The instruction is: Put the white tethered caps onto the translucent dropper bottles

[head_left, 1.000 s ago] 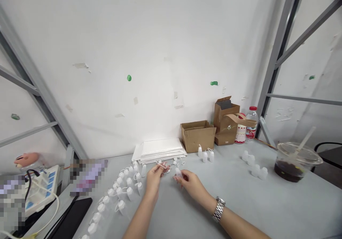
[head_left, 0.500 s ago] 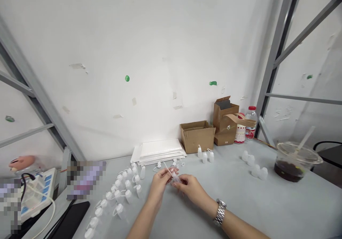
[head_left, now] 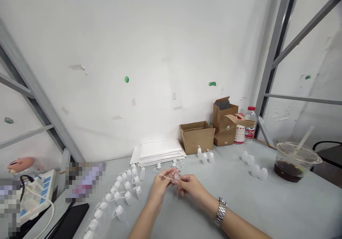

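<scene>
Both my hands meet over the grey table [head_left: 240,203] near its middle. My right hand [head_left: 190,187], with a metal watch [head_left: 220,211] on the wrist, pinches a small translucent dropper bottle [head_left: 175,178]. My left hand [head_left: 160,185] pinches the bottle's thin tethered cap strap [head_left: 165,177], which sticks out to the left. Fingers of both hands are closed and touch at the bottle. Left of my hands stand several small white capped bottles [head_left: 120,192] in rows.
A stack of white sheets [head_left: 159,150] lies at the wall, beside open cardboard boxes [head_left: 197,136]. Three small bottles [head_left: 205,155] and several more [head_left: 253,164] stand to the right. A plastic cup of dark liquid [head_left: 292,162] sits far right. A black phone [head_left: 71,220] and a device with cables lie left.
My hands have come together from slightly apart. The left hand brought the cap strap from the loose caps near the sheets to the bottle in the right hand.
</scene>
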Motion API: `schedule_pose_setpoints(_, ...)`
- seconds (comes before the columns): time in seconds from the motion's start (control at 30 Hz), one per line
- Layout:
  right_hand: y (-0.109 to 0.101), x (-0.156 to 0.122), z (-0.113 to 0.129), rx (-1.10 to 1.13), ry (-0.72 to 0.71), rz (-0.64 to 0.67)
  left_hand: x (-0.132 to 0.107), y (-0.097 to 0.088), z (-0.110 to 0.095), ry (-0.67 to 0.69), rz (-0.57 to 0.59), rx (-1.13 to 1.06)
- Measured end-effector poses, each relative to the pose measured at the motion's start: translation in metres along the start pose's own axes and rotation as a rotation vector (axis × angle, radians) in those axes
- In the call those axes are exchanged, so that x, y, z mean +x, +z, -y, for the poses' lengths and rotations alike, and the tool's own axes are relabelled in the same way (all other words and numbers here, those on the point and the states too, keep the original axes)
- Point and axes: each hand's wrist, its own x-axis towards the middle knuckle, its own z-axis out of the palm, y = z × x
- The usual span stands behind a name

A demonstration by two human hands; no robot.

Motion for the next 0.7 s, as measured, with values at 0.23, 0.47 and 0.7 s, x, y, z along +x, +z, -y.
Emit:
schedule_pose_setpoints(0.23, 0.000, 0.000, -0.002, 0.349, 0.044, 0.040, 0.001, 0.006, 0.005, 0.062, -0.047, -0.104)
schedule_pose_setpoints(0.47, -0.005, -0.001, 0.005, 0.504, 0.124, 0.101, -0.004, 0.006, -0.005, 0.179, 0.034, 0.056)
schedule_pose_setpoints(0.7, -0.008, -0.003, 0.007, 0.619, 0.190, 0.152, -0.006, 0.001, -0.010, 0.174, 0.154, 0.061)
